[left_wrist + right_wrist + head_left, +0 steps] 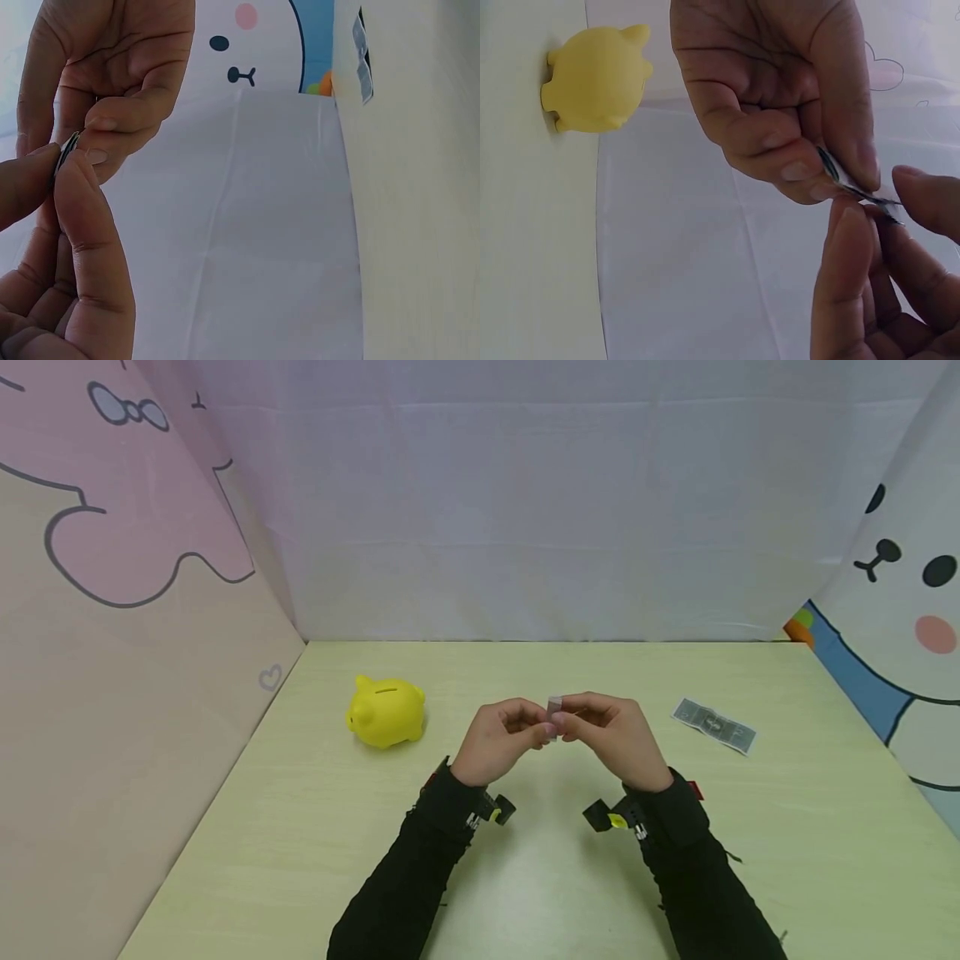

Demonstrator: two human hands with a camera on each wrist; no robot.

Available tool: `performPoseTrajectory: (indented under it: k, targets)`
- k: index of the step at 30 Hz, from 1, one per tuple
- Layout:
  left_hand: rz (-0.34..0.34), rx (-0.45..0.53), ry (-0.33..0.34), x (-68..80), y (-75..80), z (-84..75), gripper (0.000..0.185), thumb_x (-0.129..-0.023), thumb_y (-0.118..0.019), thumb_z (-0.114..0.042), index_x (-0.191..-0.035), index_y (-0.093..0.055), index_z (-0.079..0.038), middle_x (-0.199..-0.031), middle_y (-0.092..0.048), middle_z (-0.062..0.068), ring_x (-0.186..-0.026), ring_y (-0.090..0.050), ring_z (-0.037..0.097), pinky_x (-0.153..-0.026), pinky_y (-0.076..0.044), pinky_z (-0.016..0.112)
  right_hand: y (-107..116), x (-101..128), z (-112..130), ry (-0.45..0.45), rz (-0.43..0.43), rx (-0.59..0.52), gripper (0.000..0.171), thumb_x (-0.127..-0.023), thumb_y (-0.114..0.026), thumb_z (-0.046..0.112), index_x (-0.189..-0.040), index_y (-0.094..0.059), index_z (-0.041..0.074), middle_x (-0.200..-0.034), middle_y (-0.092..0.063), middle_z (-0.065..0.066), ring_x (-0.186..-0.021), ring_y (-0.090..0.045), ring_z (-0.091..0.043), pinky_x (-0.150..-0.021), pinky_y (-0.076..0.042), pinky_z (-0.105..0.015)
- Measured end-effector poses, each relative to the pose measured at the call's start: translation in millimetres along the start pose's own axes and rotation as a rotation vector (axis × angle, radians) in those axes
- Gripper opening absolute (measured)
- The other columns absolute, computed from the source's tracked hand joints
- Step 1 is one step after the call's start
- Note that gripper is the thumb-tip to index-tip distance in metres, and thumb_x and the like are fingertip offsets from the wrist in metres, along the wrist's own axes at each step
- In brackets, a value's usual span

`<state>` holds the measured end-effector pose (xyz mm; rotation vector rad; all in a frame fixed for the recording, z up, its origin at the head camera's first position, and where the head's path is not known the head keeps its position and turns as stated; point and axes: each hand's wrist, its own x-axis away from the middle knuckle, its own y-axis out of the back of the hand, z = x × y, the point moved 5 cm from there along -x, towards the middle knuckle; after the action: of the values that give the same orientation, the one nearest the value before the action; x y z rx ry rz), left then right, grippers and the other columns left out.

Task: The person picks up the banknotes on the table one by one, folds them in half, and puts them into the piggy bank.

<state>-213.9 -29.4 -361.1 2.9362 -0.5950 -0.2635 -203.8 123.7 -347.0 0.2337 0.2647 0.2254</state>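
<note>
Above the middle of the table, both hands meet fingertip to fingertip at a small folded banknote (554,705). My left hand (497,739) pinches its left side between thumb and fingers. From the other side, my right hand (618,739) pinches it the same way. Seen from the left wrist, the folded note (67,150) is a thin strip with dark layered edges, mostly covered by fingertips. More of the strip (840,176) shows in the right wrist view, running slantwise between the two hands.
A yellow piggy bank (386,713) with a slot on top stands to the left of the hands. On the right, a creased banknote (715,726) lies flat on the pale table (525,885). A white curtain (525,527) hangs behind, with printed cartoon panels at both sides.
</note>
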Motion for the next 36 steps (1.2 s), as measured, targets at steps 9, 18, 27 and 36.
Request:
performPoseTrajectory:
  k: [9, 18, 27, 36]
  targets:
    - [0.001, -0.018, -0.022, 0.1, -0.7, 0.3, 0.015, -0.087, -0.064, -0.017, -0.096, -0.066, -0.005, -0.086, -0.066, 0.009, -0.074, -0.062, 0.021, -0.069, -0.052, 0.030, 0.4, -0.4, -2.0, 0.024, -0.018, -0.023, 0.023, -0.087, -0.063, 0.017, -0.104, -0.067, 0.002, -0.098, -0.066, -0.014, -0.077, -0.065, -0.021, -0.072, -0.055, -0.029]
    - [-0.006, 0.010, -0.025, -0.7, -0.9, 3.2, 0.017, -0.085, -0.066, -0.019, -0.095, -0.067, -0.005, -0.085, -0.067, 0.009, -0.072, -0.062, 0.016, -0.073, -0.053, 0.040, 1.8, -0.3, -2.6, 0.024, -0.027, -0.026, 0.021, -0.087, -0.063, 0.017, -0.102, -0.067, 0.001, -0.095, -0.066, -0.014, -0.076, -0.065, -0.025, -0.071, -0.056, -0.029]
    - [0.006, 0.012, -0.020, -0.4, -0.2, 0.8, 0.018, -0.085, -0.066, -0.021, -0.095, -0.067, -0.007, -0.086, -0.067, 0.008, -0.078, -0.061, 0.031, -0.069, -0.053, 0.031, 2.3, -0.8, -1.8, 0.035, -0.028, -0.008, 0.019, -0.088, -0.062, 0.016, -0.100, -0.068, 0.002, -0.092, -0.066, -0.014, -0.072, -0.064, -0.017, -0.070, -0.055, -0.028]
    - [-0.046, -0.060, -0.059, 0.6, 7.8, -2.8, 0.023, -0.087, -0.064, -0.024, -0.104, -0.066, -0.009, -0.097, -0.066, 0.006, -0.084, -0.064, 0.022, -0.077, -0.054, 0.037, 2.2, -1.3, -1.6, 0.025, -0.032, -0.006, 0.019, -0.087, -0.063, 0.015, -0.098, -0.068, 0.000, -0.089, -0.067, -0.013, -0.074, -0.064, -0.018, -0.069, -0.055, -0.028]
